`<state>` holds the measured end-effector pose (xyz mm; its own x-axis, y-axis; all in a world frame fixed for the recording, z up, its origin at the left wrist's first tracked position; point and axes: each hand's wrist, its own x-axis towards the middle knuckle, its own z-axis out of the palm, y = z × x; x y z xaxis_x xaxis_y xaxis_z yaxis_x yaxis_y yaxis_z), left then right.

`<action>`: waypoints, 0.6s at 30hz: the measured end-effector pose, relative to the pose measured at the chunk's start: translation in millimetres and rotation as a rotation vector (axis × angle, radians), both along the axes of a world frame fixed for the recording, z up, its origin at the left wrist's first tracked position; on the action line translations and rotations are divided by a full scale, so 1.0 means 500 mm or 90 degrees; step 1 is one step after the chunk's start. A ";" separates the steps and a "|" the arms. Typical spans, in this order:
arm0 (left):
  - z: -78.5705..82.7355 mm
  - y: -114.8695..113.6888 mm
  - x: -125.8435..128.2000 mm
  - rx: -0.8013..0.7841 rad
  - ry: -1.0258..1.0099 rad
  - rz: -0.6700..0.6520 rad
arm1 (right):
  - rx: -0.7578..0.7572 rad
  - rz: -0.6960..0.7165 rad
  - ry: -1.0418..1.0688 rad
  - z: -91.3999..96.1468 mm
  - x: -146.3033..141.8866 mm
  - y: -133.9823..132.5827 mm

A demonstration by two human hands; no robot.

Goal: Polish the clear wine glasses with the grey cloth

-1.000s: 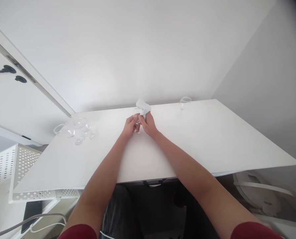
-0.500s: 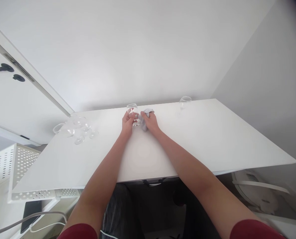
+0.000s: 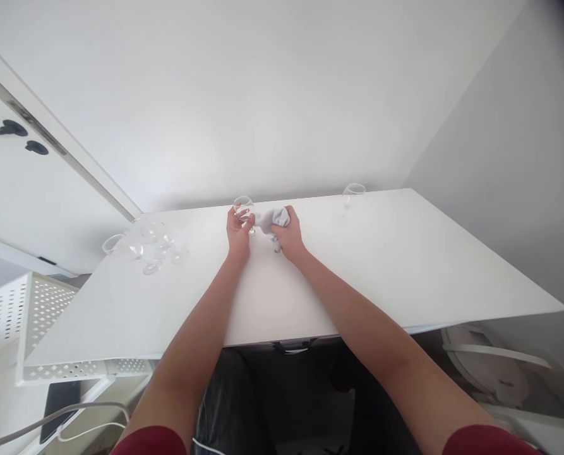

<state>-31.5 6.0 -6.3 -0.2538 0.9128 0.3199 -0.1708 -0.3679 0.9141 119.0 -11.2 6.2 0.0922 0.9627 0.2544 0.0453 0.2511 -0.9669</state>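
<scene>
Near the back of the white table, my left hand [image 3: 239,229] is closed around the bowl of a clear wine glass [image 3: 244,206], whose rim tilts slightly to the left. My right hand [image 3: 288,234] grips a crumpled light grey cloth [image 3: 268,220] just to the right of that glass. Part of the cloth reaches over to the glass's side; whether it touches the stem is hard to see. Several clear stemmed glasses [image 3: 151,234] stand or lie clustered at the table's left end. One more wine glass [image 3: 352,194] is upright at the back right.
The white tabletop [image 3: 405,265] meets a white wall behind it. A perforated white basket [image 3: 49,300] sits beside the left edge. A door with a black handle [image 3: 14,128] is at far left. Cables [image 3: 73,411] hang at lower left.
The glass has shifted slightly left and tilted in my left hand. My right hand has turned, bunching the cloth and bringing it against or close to the glass.
</scene>
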 end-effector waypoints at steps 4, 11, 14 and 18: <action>0.000 0.000 0.001 -0.018 -0.007 0.007 | -0.024 0.038 -0.037 0.005 0.013 -0.004; 0.000 -0.004 0.002 -0.027 0.003 0.008 | 0.024 0.123 -0.600 0.013 -0.036 -0.054; 0.001 -0.004 0.007 -0.036 0.006 -0.007 | 0.038 0.151 -0.706 0.011 -0.051 -0.066; 0.000 -0.006 0.011 -0.018 0.048 -0.039 | 0.032 0.146 -0.796 0.013 -0.058 -0.073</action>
